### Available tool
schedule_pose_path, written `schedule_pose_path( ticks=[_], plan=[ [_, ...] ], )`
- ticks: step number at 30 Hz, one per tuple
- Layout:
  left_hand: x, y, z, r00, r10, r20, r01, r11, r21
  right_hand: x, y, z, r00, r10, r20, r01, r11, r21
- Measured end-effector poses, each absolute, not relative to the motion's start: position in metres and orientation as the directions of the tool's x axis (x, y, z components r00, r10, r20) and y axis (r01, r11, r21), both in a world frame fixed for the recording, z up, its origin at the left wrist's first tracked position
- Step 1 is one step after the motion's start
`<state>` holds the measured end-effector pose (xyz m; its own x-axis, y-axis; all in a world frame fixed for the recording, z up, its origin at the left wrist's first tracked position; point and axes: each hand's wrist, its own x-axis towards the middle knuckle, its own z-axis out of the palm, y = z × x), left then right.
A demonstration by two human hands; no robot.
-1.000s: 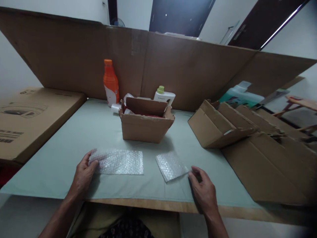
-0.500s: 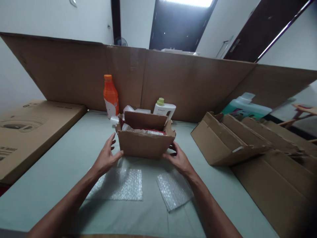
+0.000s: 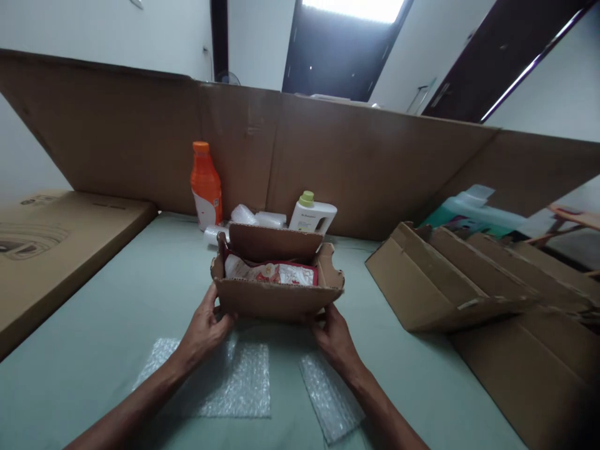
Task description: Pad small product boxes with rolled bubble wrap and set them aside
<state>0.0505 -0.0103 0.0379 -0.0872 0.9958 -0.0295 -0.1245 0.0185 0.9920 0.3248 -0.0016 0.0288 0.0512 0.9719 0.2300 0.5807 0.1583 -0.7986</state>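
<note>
An open cardboard box (image 3: 272, 303) is in the middle, tipped slightly toward me, its back flap raised. Inside lies a red and white printed packet (image 3: 281, 274). My left hand (image 3: 206, 328) grips the box's lower left corner, thumb on the front. At the lower right corner, my right hand (image 3: 332, 334) grips it the same way; the fingertips behind the box are hidden. Below my hands, a larger sheet of bubble wrap (image 3: 239, 381) and a smaller piece (image 3: 328, 397) lie on the green cloth (image 3: 290, 387).
Behind the box stand an orange bottle (image 3: 206, 187), bubble wrap rolls (image 3: 262, 217) and a white bottle with a green cap (image 3: 312, 215). Several open cardboard boxes (image 3: 422, 281) and a teal jug (image 3: 473, 209) are at right. A flat carton (image 3: 70, 250) lies left; a cardboard wall (image 3: 337, 162) runs behind.
My hands have closed on the box's lower corners. The box has come nearer and tipped toward me, showing more of the packet. The view has shifted slightly.
</note>
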Motion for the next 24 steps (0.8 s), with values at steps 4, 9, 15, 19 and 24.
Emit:
schedule_pose_path(
  ticks=[4,9,15,19,24],
  plan=[
    [0.055,0.002,0.041,-0.101,0.995,0.02,-0.113,-0.031,0.993,0.324,0.012,0.036,0.047,0.976,0.213,0.588,0.145,-0.796],
    [0.057,0.036,0.044,-0.096,0.991,0.091,0.033,-0.088,0.996,0.325,0.04,0.042,0.027,0.977,0.213,0.673,0.14,-0.726],
    [0.027,0.028,0.047,0.016,0.984,0.175,0.372,-0.168,0.913,0.357,0.024,0.044,-0.076,0.983,0.165,0.705,0.17,-0.688],
    [-0.046,-0.032,0.02,0.045,0.989,0.141,0.731,-0.128,0.67,0.38,-0.027,0.045,-0.235,0.964,0.123,0.765,0.261,-0.589],
    [-0.111,-0.09,-0.019,-0.141,0.981,0.133,0.897,0.069,0.437,0.327,-0.05,0.046,-0.434,0.898,0.077,0.769,0.413,-0.487]
  ],
)
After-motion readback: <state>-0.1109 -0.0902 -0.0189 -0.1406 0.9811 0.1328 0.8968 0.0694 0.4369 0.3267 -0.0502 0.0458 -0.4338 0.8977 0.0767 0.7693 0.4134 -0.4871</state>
